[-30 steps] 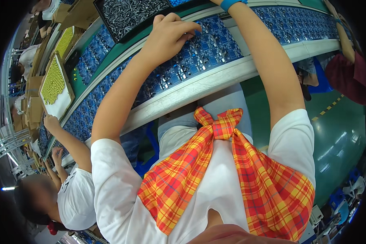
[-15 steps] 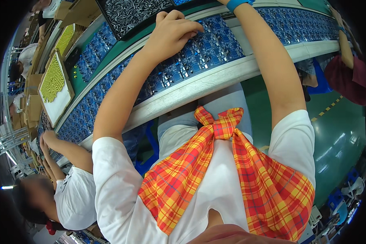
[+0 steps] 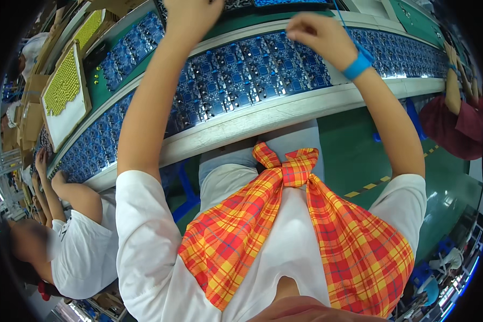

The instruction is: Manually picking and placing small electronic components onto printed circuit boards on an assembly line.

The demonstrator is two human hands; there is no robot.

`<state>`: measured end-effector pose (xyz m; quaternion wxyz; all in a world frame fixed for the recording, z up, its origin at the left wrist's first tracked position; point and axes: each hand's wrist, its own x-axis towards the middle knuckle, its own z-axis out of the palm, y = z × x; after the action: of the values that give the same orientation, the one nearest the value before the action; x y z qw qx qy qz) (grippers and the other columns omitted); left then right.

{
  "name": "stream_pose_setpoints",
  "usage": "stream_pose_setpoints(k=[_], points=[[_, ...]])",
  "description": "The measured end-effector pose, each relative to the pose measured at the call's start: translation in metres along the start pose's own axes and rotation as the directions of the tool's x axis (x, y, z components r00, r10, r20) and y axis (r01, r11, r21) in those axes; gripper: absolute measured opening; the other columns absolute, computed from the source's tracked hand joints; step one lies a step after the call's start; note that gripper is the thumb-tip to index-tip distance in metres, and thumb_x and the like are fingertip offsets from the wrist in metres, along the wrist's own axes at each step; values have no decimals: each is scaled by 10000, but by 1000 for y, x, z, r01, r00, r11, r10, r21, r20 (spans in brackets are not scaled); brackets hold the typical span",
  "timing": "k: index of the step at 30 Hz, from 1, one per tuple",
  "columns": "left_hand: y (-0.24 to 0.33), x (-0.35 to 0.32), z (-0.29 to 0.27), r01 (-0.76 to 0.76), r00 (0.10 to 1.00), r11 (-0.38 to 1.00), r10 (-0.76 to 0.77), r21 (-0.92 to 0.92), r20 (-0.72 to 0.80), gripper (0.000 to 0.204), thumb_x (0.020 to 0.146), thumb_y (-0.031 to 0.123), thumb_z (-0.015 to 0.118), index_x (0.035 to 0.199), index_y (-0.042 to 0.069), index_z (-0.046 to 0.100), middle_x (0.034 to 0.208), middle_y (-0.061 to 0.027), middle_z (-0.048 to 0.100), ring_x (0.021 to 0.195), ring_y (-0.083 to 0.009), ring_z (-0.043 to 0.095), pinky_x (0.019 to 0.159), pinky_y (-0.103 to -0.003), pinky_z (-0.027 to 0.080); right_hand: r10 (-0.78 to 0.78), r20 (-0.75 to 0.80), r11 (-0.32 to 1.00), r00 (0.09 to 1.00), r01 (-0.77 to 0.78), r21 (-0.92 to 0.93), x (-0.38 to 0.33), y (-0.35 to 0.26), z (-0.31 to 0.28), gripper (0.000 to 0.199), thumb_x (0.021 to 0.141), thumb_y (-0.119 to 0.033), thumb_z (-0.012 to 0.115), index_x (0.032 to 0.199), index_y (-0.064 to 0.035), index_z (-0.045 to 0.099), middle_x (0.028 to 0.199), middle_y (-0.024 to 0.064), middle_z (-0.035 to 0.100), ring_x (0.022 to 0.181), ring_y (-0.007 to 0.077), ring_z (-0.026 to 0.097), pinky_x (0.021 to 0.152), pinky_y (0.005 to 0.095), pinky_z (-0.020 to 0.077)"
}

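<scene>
My left hand [image 3: 193,19] reaches over the black tray of small dark parts [image 3: 236,5]; the picture's top edge cuts off part of it and its fingers do not show clearly. Above the far edge of a row of blue circuit boards [image 3: 247,72] is my right hand [image 3: 324,40]. Its fingers are curled with the tips pressed together, and whatever they hold is too small to make out. A blue wrist strap [image 3: 358,63] with a cord circles my right wrist. Small blue and silver parts stand on the boards.
A pale rail [image 3: 241,119] edges the line of boards nearest me. Blue parts lie in a tray [image 3: 290,2] at the top. Yellow parts fill a white tray [image 3: 64,131] at far left. Co-workers sit at left [image 3: 86,252] and right [image 3: 451,126].
My left hand has gone from the boards up to the dark-parts tray. My right hand has come down from the top edge, near the blue parts, to over the boards.
</scene>
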<state>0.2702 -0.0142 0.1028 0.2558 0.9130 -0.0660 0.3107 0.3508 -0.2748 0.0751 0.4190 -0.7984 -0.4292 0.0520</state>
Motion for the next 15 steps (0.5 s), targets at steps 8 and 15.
stream_pose_setpoints(k=[8, 15], points=[[-39, -2, 3, 81, 989, 883, -129, 462, 73, 142, 870, 218, 675, 940, 125, 756, 948, -84, 711, 993, -301, 630, 830, -499, 403, 17, 184, 954, 983, 39, -296, -15, 5, 7, 127, 904, -103, 694, 1024, -66, 713, 945, 96, 724, 880, 240, 695, 806, 331, 556], [-31, -6, 9, 7, 999, 952, -21, 305, 45, 154, 904, 194, 646, 967, 115, 762, 945, -107, 700, 977, -318, 627, 830, -479, 421, -203, 297, 845, 933, 321, -429, -5, 5, 5, 124, 896, -81, 659, 999, -44, 717, 965, 138, 718, 908, 343, 680, 816, 403, 558]])
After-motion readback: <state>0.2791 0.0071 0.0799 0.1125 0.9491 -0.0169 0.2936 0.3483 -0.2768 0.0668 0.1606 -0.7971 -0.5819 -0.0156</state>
